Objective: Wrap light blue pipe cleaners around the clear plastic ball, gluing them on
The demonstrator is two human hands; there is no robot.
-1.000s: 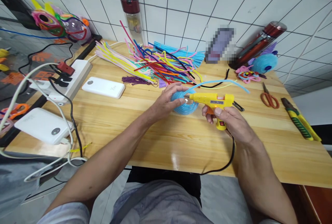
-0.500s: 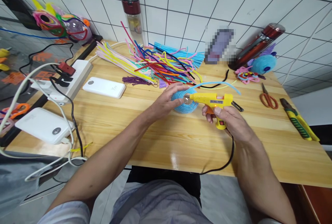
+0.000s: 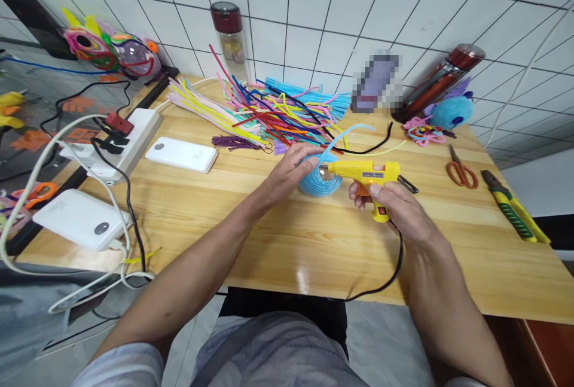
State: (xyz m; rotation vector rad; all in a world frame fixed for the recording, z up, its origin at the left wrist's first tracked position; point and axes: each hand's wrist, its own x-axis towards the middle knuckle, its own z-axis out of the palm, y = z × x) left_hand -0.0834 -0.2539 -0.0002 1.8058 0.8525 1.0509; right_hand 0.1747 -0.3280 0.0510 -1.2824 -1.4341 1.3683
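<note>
My left hand (image 3: 287,174) grips a ball wound in light blue pipe cleaner (image 3: 316,180), fingers curled over its top and left side. A loose blue tail (image 3: 347,134) of the pipe cleaner rises from the ball and arcs to the right. My right hand (image 3: 397,204) is closed round the handle of a yellow hot glue gun (image 3: 370,174). The gun's nozzle points left and touches the ball. Its black cord (image 3: 390,273) drops over the table's front edge.
A pile of coloured pipe cleaners (image 3: 269,112) lies behind the ball. Two white power banks (image 3: 182,155) (image 3: 78,218) and a power strip (image 3: 128,136) sit at the left. Orange scissors (image 3: 460,171) and green-yellow pliers (image 3: 513,204) lie at the right. Bottles (image 3: 231,37) stand by the wall.
The loose blue tail has swung left and upward, standing higher over the ball. My left hand's fingers shifted slightly on the ball. The glue gun stays at the ball.
</note>
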